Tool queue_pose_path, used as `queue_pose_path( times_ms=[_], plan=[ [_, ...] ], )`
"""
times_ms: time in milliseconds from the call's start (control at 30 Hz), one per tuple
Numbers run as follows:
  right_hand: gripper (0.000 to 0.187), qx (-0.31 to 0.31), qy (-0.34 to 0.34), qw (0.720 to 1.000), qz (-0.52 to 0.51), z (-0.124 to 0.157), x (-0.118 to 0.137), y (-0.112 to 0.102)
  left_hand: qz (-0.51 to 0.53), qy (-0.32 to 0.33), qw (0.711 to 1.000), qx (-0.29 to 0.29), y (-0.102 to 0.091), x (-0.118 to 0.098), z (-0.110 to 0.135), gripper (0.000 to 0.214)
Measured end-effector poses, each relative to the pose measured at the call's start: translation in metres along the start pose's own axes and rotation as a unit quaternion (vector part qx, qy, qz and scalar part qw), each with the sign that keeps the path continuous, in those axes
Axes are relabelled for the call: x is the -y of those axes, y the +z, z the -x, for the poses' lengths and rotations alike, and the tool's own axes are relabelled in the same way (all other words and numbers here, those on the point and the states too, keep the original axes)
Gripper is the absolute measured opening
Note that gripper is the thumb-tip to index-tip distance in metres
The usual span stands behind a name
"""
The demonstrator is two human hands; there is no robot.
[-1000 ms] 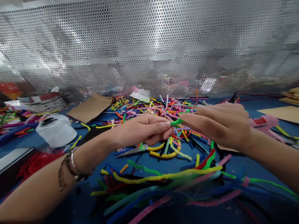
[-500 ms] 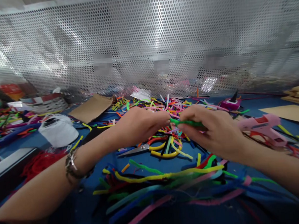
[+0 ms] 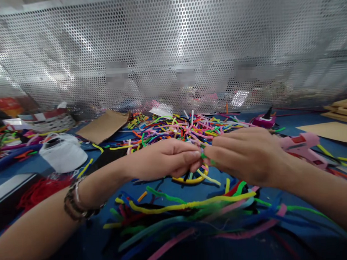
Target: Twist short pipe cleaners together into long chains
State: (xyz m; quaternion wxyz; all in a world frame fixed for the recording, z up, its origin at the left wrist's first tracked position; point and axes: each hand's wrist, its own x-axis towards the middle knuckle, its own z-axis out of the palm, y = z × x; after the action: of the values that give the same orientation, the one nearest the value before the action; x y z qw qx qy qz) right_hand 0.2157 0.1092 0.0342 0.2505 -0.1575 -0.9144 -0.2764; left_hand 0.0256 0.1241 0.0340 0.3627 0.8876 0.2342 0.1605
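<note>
My left hand (image 3: 166, 159) and right hand (image 3: 243, 155) meet above the blue worktop (image 3: 48, 170), fingertips almost touching. Each grip is pinched together on a short green stem (image 3: 203, 156), which shows only as a small bit between the two sets of fingertips, lifted off the worktop. Right below it lies the yellow scissor handle (image 3: 193, 179), partly hidden by my left hand. Behind my hands is a loose pile of stems (image 3: 179, 129) in many colours, and longer stems (image 3: 191, 204) lie across the worktop nearer to me. A pink glue gun (image 3: 303, 143) lies just beyond my right wrist. To the left a white bag (image 3: 62, 154) stands open, its inside dark, so I cannot tell what it holds. Behind it is a striped tray (image 3: 48, 120) whose contents are too blurred to make out, with cardboard (image 3: 102, 126) beside it.
</note>
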Motion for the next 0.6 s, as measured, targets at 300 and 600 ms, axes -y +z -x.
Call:
queue_pose_path(
  times_ms=[300, 600],
  plan=[
    [0.020, -0.038, 0.291, 0.913, -0.283, -0.001, 0.003, 0.014, -0.458, 0.150, 0.850, -0.214, -0.003, 0.010, 0.004, 0.026],
    [0.018, -0.050, 0.103, 0.993, 0.010, 0.001, -0.006, 0.000, -0.236, 0.073, 0.966, -0.081, -0.005, -0.010, 0.008, 0.031]
  ],
)
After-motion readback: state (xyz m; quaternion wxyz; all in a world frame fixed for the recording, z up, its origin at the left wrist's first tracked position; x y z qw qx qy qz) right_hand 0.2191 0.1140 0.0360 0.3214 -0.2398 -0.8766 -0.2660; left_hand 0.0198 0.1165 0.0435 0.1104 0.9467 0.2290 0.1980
